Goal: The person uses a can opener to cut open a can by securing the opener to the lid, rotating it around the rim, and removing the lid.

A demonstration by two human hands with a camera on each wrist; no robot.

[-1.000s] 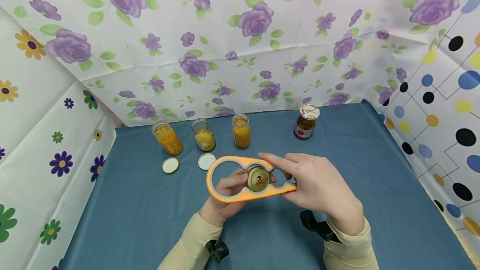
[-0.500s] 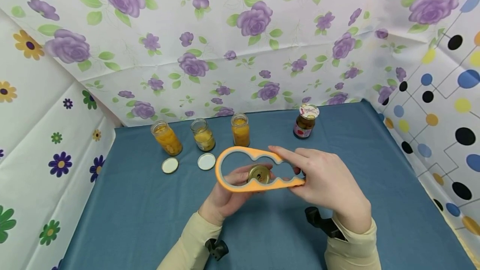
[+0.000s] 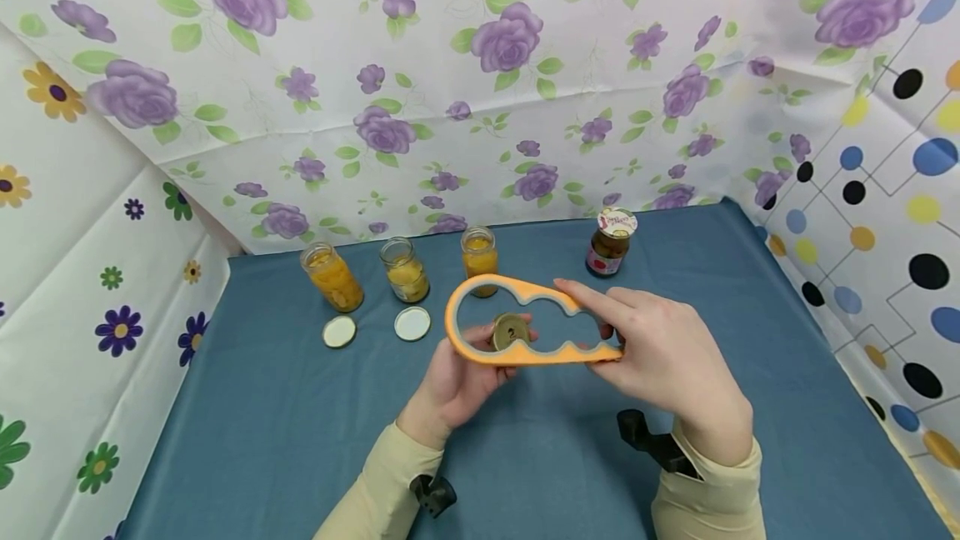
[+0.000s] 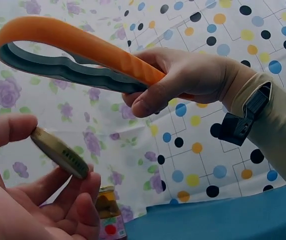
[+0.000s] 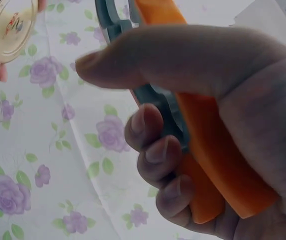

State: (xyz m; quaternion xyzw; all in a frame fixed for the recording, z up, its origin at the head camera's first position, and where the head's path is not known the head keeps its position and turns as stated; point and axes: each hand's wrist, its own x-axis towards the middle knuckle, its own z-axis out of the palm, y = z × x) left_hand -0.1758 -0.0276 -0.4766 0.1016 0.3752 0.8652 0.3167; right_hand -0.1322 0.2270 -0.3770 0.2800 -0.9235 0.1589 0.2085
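Note:
My left hand (image 3: 459, 390) pinches a round gold jar lid (image 3: 511, 328) by its edge. In the left wrist view the lid (image 4: 58, 151) is tilted, with the thumb at its upper edge and fingers at its lower one. My right hand (image 3: 667, 350) grips the handle end of an orange jar opener (image 3: 551, 363), which has a grey scalloped inner lining. From the head, the opener's loop frames the lid; in the left wrist view the opener (image 4: 78, 41) is held above it, apart. My right fingers (image 5: 155, 150) curl round both handles.
Three open glass jars with yellow contents, the left (image 3: 333, 280), middle (image 3: 407, 277) and right (image 3: 480, 255), stand at the back. Two lids, one cream (image 3: 340, 332) and one white (image 3: 412, 324), lie before them. A dark lidded jar (image 3: 609, 244) stands back right.
The opener has shifted up and to the right with my right hand, away from the lid. My left hand has moved slightly forward, still holding the lid.

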